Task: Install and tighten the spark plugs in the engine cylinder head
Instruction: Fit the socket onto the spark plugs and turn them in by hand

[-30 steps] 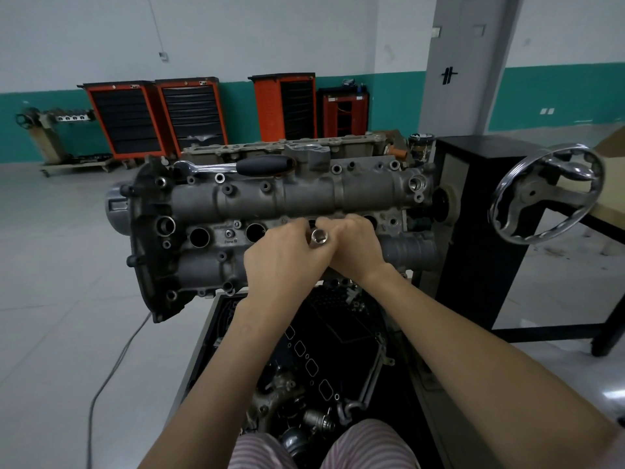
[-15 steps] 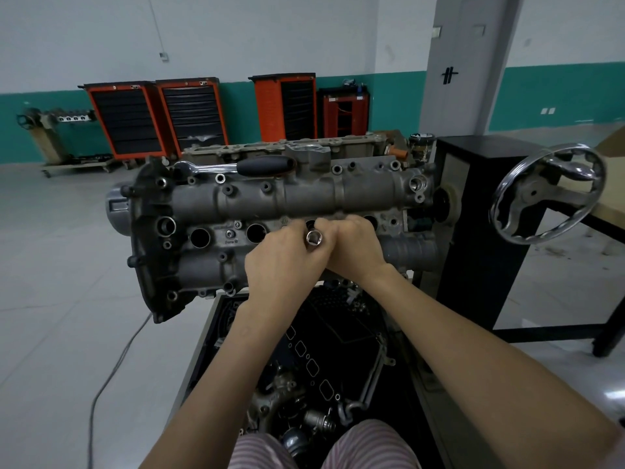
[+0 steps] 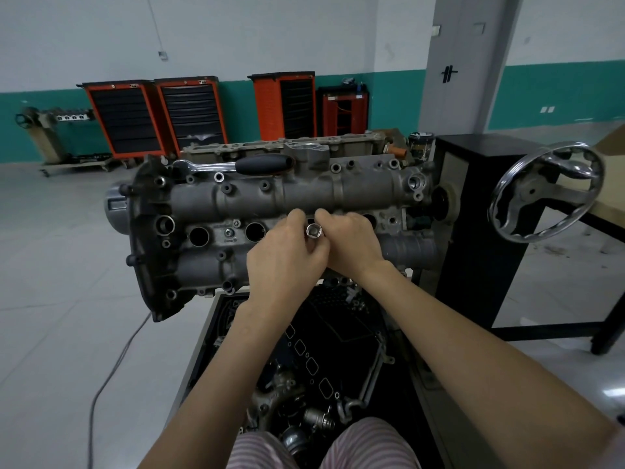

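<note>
The grey cylinder head is mounted on a stand in front of me, with a row of round spark plug holes along its middle. Both hands meet over the third hole. My left hand and my right hand curl round a shiny spark plug socket whose open end faces me. The socket's lower part and the hole under it are hidden by the fingers. A ratchet wrench with a black handle lies on top of the head.
A chrome handwheel sits on the black stand at the right. A tray of black and metal engine parts lies below the head. Orange tool cabinets line the back wall. A cable runs over the floor at left.
The socket and both hands have shifted slightly up and left over the same hole; the fingers have shifted a little round the socket. The ratchet wrench has not moved.
</note>
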`<move>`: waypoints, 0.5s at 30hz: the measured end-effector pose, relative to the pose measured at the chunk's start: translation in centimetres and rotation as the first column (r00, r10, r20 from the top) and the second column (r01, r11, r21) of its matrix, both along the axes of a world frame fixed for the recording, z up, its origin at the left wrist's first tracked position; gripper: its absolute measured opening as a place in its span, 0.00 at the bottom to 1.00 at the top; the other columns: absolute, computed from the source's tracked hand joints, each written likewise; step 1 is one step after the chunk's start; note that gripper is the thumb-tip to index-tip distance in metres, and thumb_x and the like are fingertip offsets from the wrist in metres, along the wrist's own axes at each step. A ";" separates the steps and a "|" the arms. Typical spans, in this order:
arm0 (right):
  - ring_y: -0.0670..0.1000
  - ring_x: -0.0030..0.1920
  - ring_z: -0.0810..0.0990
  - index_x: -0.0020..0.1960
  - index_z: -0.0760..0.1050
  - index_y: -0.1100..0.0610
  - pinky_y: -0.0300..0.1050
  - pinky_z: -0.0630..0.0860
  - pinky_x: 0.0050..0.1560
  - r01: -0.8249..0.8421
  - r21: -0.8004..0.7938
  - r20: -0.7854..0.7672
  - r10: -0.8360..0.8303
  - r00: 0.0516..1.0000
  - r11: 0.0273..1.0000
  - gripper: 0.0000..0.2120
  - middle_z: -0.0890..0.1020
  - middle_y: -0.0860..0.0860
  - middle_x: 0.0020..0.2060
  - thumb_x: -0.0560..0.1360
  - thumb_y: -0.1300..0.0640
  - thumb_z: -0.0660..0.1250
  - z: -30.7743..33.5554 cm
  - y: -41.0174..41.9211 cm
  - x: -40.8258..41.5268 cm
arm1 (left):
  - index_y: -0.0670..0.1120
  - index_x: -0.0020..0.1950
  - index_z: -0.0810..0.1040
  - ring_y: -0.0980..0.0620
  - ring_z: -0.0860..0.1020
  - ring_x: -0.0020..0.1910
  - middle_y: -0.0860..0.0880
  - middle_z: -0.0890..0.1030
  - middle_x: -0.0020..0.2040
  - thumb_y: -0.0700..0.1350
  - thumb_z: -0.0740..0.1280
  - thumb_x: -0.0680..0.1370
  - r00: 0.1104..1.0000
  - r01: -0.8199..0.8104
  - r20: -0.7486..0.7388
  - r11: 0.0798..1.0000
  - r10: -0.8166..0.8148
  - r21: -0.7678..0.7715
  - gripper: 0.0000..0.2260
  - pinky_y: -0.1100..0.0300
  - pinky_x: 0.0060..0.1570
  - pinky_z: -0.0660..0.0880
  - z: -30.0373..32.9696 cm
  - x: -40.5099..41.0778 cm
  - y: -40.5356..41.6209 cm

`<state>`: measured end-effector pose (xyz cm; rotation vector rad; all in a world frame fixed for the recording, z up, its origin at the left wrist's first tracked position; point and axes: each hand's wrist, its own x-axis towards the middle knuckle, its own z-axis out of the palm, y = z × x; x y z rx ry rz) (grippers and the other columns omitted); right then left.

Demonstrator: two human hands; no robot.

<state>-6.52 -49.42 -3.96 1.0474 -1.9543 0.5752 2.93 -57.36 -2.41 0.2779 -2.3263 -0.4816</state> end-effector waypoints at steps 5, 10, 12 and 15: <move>0.55 0.16 0.69 0.23 0.68 0.58 0.35 0.65 0.25 0.024 -0.066 -0.066 -0.028 0.997 0.998 0.12 0.71 0.52 0.16 0.64 0.56 0.58 0.0 0.2 0.3 | 0.50 0.32 0.68 0.50 0.71 0.33 0.53 0.73 0.30 0.65 0.56 0.75 0.996 -0.039 0.078 0.998 0.036 0.048 0.21 0.59 0.30 0.60 0.0 -0.1 0.0; 0.55 0.18 0.70 0.26 0.68 0.58 0.38 0.65 0.25 -0.021 -0.049 -0.024 0.020 1.000 0.999 0.11 0.72 0.52 0.18 0.65 0.57 0.56 0.0 0.2 0.4 | 0.50 0.33 0.65 0.49 0.68 0.34 0.54 0.67 0.30 0.55 0.57 0.77 0.997 -0.068 0.044 0.997 0.070 -0.040 0.14 0.60 0.27 0.55 0.0 -0.1 0.1; 0.57 0.21 0.73 0.31 0.70 0.62 0.43 0.68 0.26 -0.011 -0.003 0.046 0.011 0.999 1.000 0.08 0.75 0.55 0.21 0.66 0.59 0.60 0.1 0.1 0.3 | 0.49 0.38 0.63 0.51 0.65 0.34 0.54 0.66 0.32 0.52 0.59 0.75 0.999 -0.032 0.035 0.998 0.034 -0.059 0.10 0.61 0.26 0.53 0.0 0.0 -0.1; 0.59 0.23 0.75 0.34 0.71 0.64 0.46 0.69 0.28 0.019 0.047 0.089 -0.023 0.996 0.999 0.06 0.77 0.58 0.23 0.65 0.60 0.63 0.3 0.0 0.5 | 0.48 0.40 0.61 0.50 0.65 0.35 0.54 0.67 0.34 0.51 0.60 0.75 0.999 -0.004 0.043 0.999 0.006 -0.053 0.10 0.60 0.26 0.53 0.1 0.0 -0.3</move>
